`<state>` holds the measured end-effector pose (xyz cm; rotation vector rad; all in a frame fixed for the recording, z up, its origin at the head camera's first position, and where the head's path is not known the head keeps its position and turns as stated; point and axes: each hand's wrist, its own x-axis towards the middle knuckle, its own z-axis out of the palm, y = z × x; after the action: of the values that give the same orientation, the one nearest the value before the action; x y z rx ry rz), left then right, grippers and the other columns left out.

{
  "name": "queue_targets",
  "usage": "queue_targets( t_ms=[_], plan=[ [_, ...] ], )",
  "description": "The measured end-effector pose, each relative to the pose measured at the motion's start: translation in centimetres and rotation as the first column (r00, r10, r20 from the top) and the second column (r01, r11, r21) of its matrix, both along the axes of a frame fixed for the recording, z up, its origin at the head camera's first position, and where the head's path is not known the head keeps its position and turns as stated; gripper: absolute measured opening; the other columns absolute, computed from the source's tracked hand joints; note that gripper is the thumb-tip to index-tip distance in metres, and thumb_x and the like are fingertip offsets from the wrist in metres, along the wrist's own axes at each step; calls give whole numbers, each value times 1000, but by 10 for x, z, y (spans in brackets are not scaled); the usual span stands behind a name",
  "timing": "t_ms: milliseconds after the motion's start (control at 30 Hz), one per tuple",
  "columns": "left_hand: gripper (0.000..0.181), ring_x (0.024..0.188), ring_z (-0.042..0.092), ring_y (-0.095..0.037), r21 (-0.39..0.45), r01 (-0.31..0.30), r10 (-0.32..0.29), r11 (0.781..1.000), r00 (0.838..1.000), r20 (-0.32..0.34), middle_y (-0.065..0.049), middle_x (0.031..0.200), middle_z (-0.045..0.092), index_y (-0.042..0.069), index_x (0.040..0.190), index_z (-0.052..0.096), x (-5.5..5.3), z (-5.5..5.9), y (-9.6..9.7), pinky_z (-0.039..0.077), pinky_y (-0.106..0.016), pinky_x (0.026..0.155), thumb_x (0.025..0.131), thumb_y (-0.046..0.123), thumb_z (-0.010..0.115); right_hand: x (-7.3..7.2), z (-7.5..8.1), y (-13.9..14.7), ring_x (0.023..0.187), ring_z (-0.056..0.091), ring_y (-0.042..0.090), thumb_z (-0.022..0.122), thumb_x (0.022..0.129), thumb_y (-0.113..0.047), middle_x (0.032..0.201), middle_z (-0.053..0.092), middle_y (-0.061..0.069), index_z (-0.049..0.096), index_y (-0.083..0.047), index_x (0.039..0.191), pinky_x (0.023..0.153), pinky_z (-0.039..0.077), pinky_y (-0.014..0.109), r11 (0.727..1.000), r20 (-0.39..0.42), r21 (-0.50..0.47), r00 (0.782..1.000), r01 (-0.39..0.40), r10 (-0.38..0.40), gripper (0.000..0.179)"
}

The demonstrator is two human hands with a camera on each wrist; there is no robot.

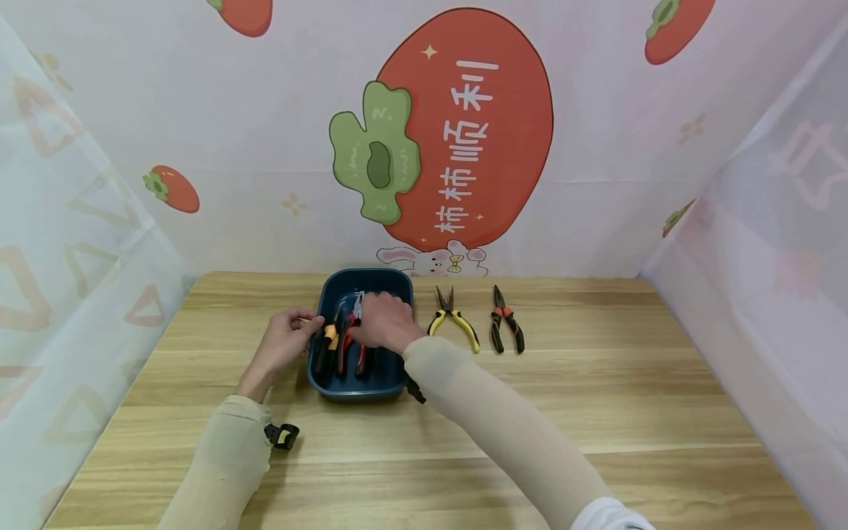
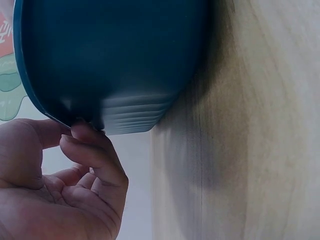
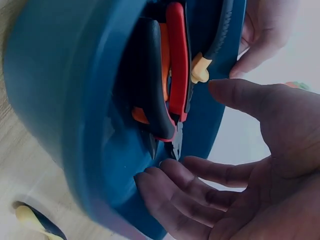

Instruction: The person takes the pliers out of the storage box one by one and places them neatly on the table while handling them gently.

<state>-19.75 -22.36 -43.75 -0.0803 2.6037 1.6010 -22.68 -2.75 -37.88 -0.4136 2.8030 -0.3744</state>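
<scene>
A dark blue plastic bin (image 1: pixel 361 396) stands on the table with several hand tools inside. My left hand (image 1: pixel 285 342) pinches its left rim between thumb and fingers, plain in the left wrist view. Over the bin's right part, my right hand (image 1: pixel 387 320) reaches in; the right wrist view has its fingers relaxed, around nothing. Close to those fingertips are the jaws of red-and-black pliers (image 3: pixel 177 65). Beside these lies a black tool with a yellow-orange part (image 3: pixel 201 70), its far end out of view. An orange-and-black handle (image 3: pixel 164 55) is partly hidden behind the pliers.
Right of the bin, yellow-and-black long-nose pliers (image 1: pixel 449 309) lie with handles spread. Farther right are orange-and-black long-nose pliers (image 1: pixel 506 314). A printed cloth backdrop (image 1: pixel 583 221) rises behind the wooden table (image 1: pixel 596 412), with cloth on both sides.
</scene>
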Motion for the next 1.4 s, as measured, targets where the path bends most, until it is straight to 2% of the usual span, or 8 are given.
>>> queue_targets(
  t_ms=[133, 300, 533, 700, 900, 1233, 1400],
  plan=[
    [40, 67, 55, -15, 1, 5, -5, 1000, 1000, -4, -9, 88, 62, -6, 127, 56, 0, 0, 0, 51, -30, 58, 106, 28, 55, 1, -2, -5, 84, 56, 21, 71, 92, -53, 94, 60, 3, 65, -12, 115, 76, 48, 36, 1000, 10, 9, 1000, 18, -18, 47],
    [41, 66, 55, -14, 14, 5, -5, 1000, 1000, -5, -9, 87, 62, -6, 127, 56, 0, 2, -1, 51, -30, 57, 106, 28, 55, 2, -6, -10, 79, 57, 20, 71, 91, -55, 87, 61, 1, 67, -15, 102, 71, 48, 34, 1000, 20, 10, 1000, 22, -22, 42],
    [41, 67, 55, -15, 14, 8, -8, 1000, 1000, 3, -9, 89, 61, -6, 129, 56, 2, 3, 0, 51, -31, 59, 107, 29, 55, 5, -10, -15, 80, 56, 19, 70, 90, -59, 89, 62, 0, 66, -16, 109, 75, 48, 33, 999, 18, 37, 999, 28, -29, 47],
    [42, 66, 54, -14, 15, 12, -12, 1000, 1000, 1, -9, 87, 61, -7, 129, 56, 2, 3, -1, 51, -31, 58, 107, 29, 55, 7, -14, -18, 76, 56, 18, 71, 89, -60, 83, 60, -1, 68, -17, 105, 69, 47, 31, 999, 21, 27, 999, 38, -38, 46],
    [42, 64, 54, -14, 11, 15, -15, 1000, 1000, 0, -7, 83, 60, -7, 130, 55, 3, 3, -1, 51, -32, 58, 107, 29, 55, 8, -17, -20, 69, 58, 18, 71, 90, -58, 76, 62, -2, 72, -17, 91, 64, 47, 30, 999, 32, 16, 999, 37, -38, 41],
    [41, 65, 54, -14, 20, 9, -9, 1000, 1000, -8, -7, 83, 60, -7, 128, 56, 1, 1, -1, 51, -32, 58, 106, 28, 55, 7, -19, -23, 70, 58, 19, 73, 90, -54, 78, 61, 0, 74, -15, 95, 64, 48, 30, 999, 51, 6, 998, 35, -35, 39],
    [40, 64, 54, -13, 21, 6, -6, 1000, 1000, -7, -7, 82, 60, -7, 128, 55, 1, 1, -1, 50, -30, 57, 106, 26, 55, 8, -22, -24, 71, 58, 17, 75, 89, -53, 82, 60, -1, 72, -17, 105, 67, 49, 31, 999, 53, 9, 998, 41, -41, 40]
  ],
)
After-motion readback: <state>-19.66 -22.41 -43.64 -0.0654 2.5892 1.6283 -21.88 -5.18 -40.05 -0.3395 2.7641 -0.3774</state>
